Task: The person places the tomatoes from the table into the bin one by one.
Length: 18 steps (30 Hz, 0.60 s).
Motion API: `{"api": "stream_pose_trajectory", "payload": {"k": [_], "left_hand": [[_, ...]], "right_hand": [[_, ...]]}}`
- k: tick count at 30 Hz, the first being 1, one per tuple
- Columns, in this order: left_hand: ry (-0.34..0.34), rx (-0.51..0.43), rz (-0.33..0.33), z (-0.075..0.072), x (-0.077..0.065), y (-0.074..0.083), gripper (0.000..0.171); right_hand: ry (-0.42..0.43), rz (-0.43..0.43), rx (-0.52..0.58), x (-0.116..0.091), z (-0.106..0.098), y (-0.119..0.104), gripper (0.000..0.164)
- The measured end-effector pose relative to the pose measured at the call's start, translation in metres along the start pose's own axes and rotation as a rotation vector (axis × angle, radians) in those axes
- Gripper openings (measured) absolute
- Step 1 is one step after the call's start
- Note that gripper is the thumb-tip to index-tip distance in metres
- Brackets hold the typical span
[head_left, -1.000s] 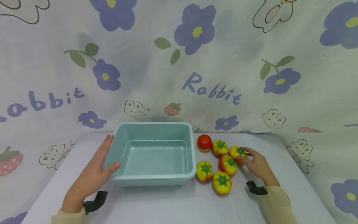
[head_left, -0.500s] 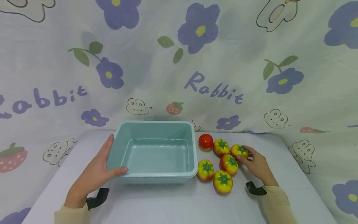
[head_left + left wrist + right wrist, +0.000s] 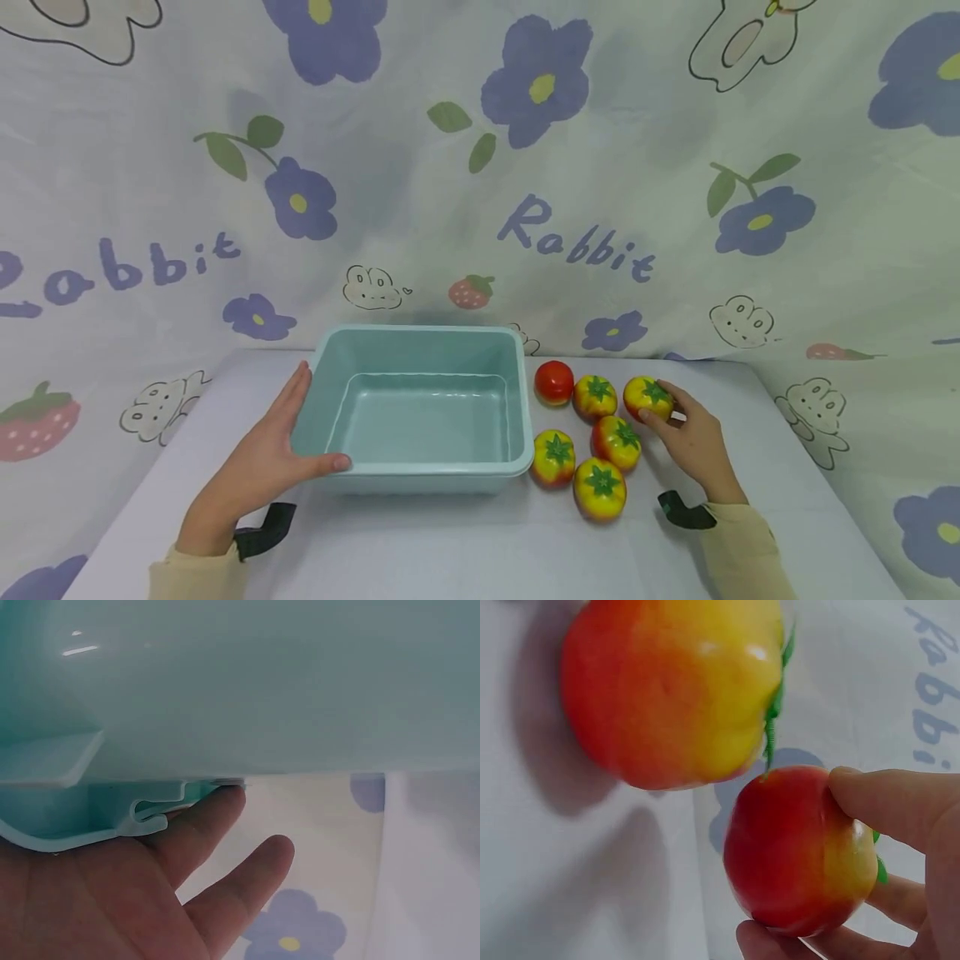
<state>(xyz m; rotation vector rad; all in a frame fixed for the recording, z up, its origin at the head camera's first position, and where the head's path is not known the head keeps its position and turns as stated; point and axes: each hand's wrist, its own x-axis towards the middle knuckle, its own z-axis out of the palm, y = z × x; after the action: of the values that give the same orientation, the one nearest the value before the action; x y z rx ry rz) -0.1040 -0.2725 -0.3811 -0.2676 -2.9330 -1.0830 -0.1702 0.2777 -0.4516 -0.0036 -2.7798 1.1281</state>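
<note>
In the head view my right hand [image 3: 693,439] holds a yellow-and-red tomato [image 3: 647,398] with a green leafy top, at the right of a group of tomatoes. The right wrist view shows this tomato [image 3: 799,855] between thumb and fingers, its red side toward the camera, with a larger-looking tomato [image 3: 667,690] nearer the lens. My left hand [image 3: 258,461] lies at the near left corner of a light blue plastic bin [image 3: 420,471], thumb on the front rim and straight fingers along the left side. From the left wrist, its fingers [image 3: 217,817] show beneath the rim.
Left of the held tomato, a red tomato [image 3: 554,382] and several yellow-red ones, such as the nearest one [image 3: 600,490], lie close to the bin's right side. The white-covered table [image 3: 480,550] ends at a patterned cloth [image 3: 420,225] behind.
The right hand has drawn its tomato slightly right and away from its neighbours. The left thumb has moved inward onto the bin's front rim. The head view has shifted slightly.
</note>
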Motion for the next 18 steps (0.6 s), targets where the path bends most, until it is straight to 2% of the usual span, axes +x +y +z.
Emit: {"api": "stream_pose_trajectory", "payload": {"k": [9, 18], "left_hand": [[0.004, -0.007, 0.005, -0.002, -0.002, 0.000, 0.130], [-0.001, -0.021, 0.003, 0.000, -0.001, -0.001, 0.129]], "right_hand": [[0.083, -0.070, 0.000, -0.003, -0.002, -0.014, 0.069], [0.143, -0.128, 0.009, -0.011, 0.004, -0.023, 0.063]]}}
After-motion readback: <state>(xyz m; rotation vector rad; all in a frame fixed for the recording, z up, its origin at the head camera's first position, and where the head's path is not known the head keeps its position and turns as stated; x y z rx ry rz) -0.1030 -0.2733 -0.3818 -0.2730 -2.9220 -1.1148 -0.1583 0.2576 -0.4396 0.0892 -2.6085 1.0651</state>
